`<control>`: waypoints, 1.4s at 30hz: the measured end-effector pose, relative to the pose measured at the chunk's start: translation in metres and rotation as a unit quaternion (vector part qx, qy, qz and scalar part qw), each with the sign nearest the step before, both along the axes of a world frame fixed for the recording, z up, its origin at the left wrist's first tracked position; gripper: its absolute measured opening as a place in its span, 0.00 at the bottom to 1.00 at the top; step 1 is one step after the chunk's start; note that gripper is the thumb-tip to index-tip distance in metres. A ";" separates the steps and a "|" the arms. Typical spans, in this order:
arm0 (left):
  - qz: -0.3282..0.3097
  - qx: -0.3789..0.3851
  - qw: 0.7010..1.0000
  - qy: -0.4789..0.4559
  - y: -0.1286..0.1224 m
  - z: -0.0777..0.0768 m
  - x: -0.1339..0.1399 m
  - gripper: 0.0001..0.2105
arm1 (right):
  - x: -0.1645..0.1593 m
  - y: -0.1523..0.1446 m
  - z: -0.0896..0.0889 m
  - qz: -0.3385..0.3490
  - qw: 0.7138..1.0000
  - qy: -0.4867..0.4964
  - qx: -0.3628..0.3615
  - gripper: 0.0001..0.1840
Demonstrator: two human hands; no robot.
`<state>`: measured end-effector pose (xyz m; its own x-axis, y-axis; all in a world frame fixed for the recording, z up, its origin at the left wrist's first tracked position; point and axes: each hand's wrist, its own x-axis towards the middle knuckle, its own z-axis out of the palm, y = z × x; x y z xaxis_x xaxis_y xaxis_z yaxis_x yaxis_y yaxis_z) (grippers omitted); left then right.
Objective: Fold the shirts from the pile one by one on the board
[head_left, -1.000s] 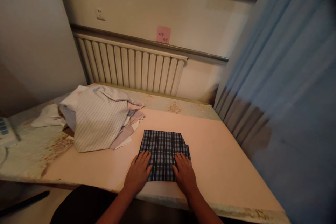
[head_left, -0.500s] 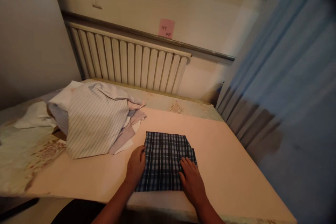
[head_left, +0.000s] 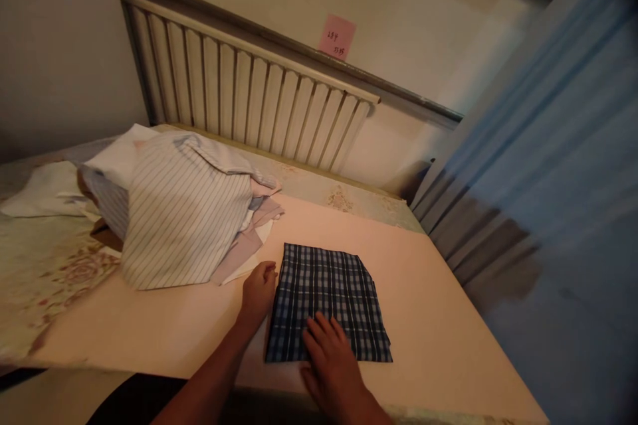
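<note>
A folded dark blue plaid cloth [head_left: 329, 285] lies on the pink sheet in front of me. My right hand [head_left: 331, 362] rests flat on its lower middle, palm down with fingers extended. Just beside the cloth's left edge is my left hand [head_left: 258, 291], its fingers curled in and no cloth visible between them. Whether the side of that hand touches the cloth, I cannot tell. At the cloth's right side, the layered edges sit slightly uneven, and its upper right corner is slanted.
A heap of garments, with a striped shirt [head_left: 184, 219] on top, lies to the left. The pink sheet [head_left: 419, 319] covers a flower-patterned tabletop [head_left: 343, 196]. Behind stands a radiator [head_left: 249, 93] under a pink note [head_left: 337, 36]. A blue curtain [head_left: 538, 212] hangs at right.
My right hand has moved left from the cloth's right edge to its lower middle. My left hand's fingertips have come off the cloth's left edge. The view has tilted.
</note>
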<state>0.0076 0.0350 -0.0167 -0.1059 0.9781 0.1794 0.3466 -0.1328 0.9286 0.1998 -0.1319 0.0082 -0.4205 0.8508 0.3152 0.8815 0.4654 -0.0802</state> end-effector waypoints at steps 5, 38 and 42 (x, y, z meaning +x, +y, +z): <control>-0.012 -0.005 1.000 -0.011 0.001 -0.001 0.000 0.13 | -0.024 0.019 -0.007 -0.007 0.999 -0.022 -0.035 0.27; -0.024 -0.045 0.998 -0.023 0.004 0.001 -0.003 0.12 | 0.120 0.078 0.029 -0.253 0.643 0.697 -0.192 0.26; -0.025 -0.058 0.997 -0.039 0.004 0.002 -0.003 0.11 | 0.131 0.060 0.015 -0.289 0.516 0.783 -0.193 0.20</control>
<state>0.0042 0.0392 -0.0145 -0.0666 0.9961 0.0571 0.2678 -0.0373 0.9628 0.3311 -0.0723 0.0233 0.4514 0.8178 -0.3570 -0.4221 -0.1568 -0.8929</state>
